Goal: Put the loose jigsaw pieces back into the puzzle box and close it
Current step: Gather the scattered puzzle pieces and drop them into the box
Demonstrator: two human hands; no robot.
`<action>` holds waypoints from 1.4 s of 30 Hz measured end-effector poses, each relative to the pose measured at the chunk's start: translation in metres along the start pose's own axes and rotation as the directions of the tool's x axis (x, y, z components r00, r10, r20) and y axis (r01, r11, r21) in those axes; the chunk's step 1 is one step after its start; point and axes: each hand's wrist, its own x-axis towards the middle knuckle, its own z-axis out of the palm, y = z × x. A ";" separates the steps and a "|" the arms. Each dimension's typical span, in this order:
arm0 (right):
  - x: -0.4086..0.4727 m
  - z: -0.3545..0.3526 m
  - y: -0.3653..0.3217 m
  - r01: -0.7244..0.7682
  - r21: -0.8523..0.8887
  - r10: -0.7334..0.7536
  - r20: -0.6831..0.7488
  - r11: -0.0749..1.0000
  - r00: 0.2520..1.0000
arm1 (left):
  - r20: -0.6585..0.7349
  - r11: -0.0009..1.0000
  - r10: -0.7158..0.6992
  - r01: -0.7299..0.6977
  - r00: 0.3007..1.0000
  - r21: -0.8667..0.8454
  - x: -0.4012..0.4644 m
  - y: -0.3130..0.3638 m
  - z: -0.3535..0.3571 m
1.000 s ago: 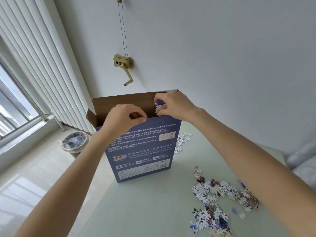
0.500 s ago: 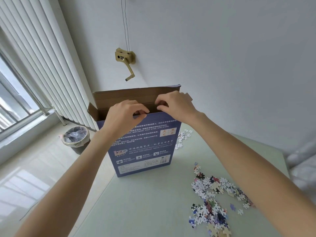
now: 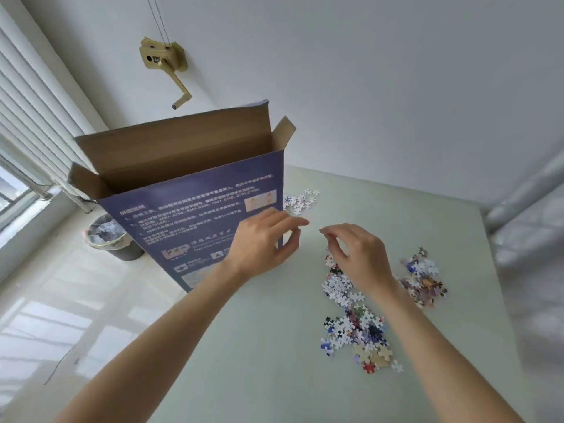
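The blue puzzle box (image 3: 195,209) stands upright on the pale green table (image 3: 274,346), its brown top flaps open. My left hand (image 3: 262,242) hovers in front of the box's lower right corner, fingers apart and empty. My right hand (image 3: 357,251) hangs over the table just right of it, fingers loosely curled, nothing seen in them. Loose jigsaw pieces (image 3: 354,328) lie in a heap below my right hand, with more pieces (image 3: 424,279) to its right. A small white cluster of pieces (image 3: 300,198) lies behind the box's right edge.
A bin (image 3: 111,239) with a plastic liner stands on the floor left of the table. A brass crank (image 3: 166,61) hangs on the wall above the box. Window blinds (image 3: 36,117) run along the left. The table's left edge falls near the box.
Both hands have left the box's open top and dropped to the table in front of it. The pieces my right hand held at the opening are gone from it. The view tilted down.
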 end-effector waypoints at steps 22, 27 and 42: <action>-0.142 0.030 0.311 -0.733 -0.338 0.806 0.286 0.591 0.518 | 0.765 0.892 -0.389 0.419 0.513 0.173 -0.068 0.022 0.281; -0.146 0.050 0.272 -0.589 -0.274 0.644 0.435 0.760 0.629 | 0.788 0.935 -0.250 0.353 0.563 0.045 -0.071 0.040 0.282; -0.168 0.060 0.164 -0.713 -0.239 0.734 0.410 0.659 0.541 | 0.837 0.902 -0.315 0.415 0.446 0.118 -0.065 0.039 0.257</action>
